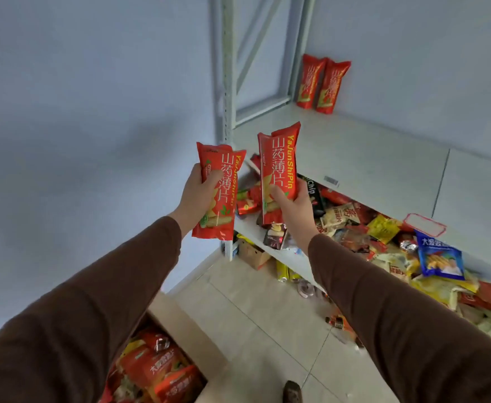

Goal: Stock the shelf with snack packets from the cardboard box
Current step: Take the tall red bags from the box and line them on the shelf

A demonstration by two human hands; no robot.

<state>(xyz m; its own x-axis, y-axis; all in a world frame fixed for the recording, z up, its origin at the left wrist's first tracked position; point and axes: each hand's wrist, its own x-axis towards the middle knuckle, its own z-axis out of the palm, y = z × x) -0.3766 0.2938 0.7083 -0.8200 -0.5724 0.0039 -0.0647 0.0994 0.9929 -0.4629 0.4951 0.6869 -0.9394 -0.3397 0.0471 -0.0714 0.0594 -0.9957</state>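
Brown sleeves [98, 321] fill lower frame; left hand [199, 196] and right hand [292, 203] each grasp a red "YaJunShiPin" packet [279, 170] before white shelf [384, 158], tiled floor [255, 315] below.

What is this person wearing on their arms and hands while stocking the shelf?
Both arms are covered by long dark brown sleeves of a plain, soft-looking fabric with no visible pattern, logo or cuff trim. Each sleeve ends at the wrist. The left hand and right hand are bare: no gloves show, and no rings, watch or bracelet can be seen from this angle.
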